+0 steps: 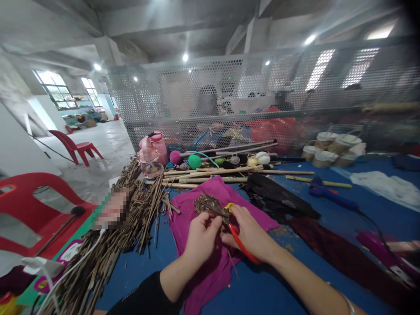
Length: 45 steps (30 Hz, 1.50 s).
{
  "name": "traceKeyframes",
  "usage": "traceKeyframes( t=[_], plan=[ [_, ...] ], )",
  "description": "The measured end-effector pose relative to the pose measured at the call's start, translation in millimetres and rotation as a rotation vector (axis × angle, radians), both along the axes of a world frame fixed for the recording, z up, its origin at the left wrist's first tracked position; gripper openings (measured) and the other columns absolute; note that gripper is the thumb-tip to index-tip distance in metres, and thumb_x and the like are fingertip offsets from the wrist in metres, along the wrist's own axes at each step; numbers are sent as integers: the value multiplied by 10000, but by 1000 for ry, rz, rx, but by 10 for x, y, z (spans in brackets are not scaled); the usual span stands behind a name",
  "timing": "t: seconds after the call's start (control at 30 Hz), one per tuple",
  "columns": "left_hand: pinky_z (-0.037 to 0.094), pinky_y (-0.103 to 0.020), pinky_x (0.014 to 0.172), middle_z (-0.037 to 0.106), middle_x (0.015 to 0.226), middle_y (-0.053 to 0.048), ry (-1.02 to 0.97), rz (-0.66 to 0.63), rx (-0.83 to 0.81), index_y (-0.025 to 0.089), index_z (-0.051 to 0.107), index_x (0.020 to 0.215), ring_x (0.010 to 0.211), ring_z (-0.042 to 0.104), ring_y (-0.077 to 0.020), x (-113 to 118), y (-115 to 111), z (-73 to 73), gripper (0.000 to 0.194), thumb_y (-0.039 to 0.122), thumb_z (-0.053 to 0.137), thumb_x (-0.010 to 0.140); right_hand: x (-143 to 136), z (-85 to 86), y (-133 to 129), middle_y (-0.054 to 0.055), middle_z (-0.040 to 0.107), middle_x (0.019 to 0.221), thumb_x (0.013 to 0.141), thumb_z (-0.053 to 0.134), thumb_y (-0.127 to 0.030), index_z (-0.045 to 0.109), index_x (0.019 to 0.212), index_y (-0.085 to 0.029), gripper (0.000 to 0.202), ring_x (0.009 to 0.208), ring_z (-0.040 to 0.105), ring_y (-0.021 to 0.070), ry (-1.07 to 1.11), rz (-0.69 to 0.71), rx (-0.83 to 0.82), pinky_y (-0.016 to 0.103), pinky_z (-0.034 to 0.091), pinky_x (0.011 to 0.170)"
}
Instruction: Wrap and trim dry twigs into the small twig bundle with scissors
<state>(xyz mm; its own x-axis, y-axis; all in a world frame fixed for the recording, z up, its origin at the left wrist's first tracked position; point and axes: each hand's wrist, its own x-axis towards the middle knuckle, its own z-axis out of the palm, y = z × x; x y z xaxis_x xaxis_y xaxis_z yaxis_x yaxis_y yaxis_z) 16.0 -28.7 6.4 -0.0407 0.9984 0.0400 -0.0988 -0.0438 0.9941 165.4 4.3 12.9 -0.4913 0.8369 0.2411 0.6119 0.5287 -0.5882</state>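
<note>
Over a magenta cloth [197,192], my left hand [205,232] has its fingers closed on a small brown bundle of twigs [207,203]. Close on its right, my right hand [246,229] grips scissors [241,245] with red and yellow handles. The scissor blades lie against the right side of the bundle, near my left fingertips. A thin twig [233,264] sticks out below the hands, over the cloth.
Long dry stems [111,258] are heaped at the left. Behind the cloth lie yarn balls [194,162], bamboo sticks [203,174] and a pink jug [152,159]. Dark cloth [278,199] and a blue glue gun [331,194] sit at the right; a perforated metal screen [197,78] stands beyond.
</note>
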Motion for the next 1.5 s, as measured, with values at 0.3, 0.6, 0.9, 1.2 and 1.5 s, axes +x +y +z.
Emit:
traceKeyframes(
  t=[0.3,0.6,0.9,1.2,1.5],
  plan=[
    [340,-166,299,527,606,20,-67,-30,-72,138,498,769,351,421,-47,18,-23,-5,310,444,540,734,-34,51,-25,33,581,845,691,618,-421,483,885,-196,326,722,526,160,25,29,-110,262,397,642],
    [334,-153,298,521,575,27,-9,-7,-60,145,493,720,347,398,-39,7,-20,-1,272,412,541,743,-15,30,-33,20,632,826,681,625,-405,480,893,-207,323,682,572,157,31,15,-210,233,374,577],
    [339,-150,287,509,574,33,-7,-4,-70,154,483,737,346,405,-43,-11,-16,3,298,445,542,733,-36,52,-28,17,639,761,664,624,-427,531,861,-204,311,652,567,159,-62,-76,-177,227,343,539],
    [347,-148,302,503,565,29,-15,-1,-85,141,522,771,351,408,-41,-9,3,-4,319,455,551,721,-4,58,36,35,639,701,664,598,-507,581,811,-204,337,589,552,162,-196,-125,-104,228,294,492],
    [380,-167,329,542,606,5,-28,-32,-72,131,521,738,379,466,-58,0,11,-45,295,425,538,736,11,77,-3,41,616,885,662,606,-498,527,944,-215,408,756,569,177,-129,-57,-54,238,356,592]
  ],
)
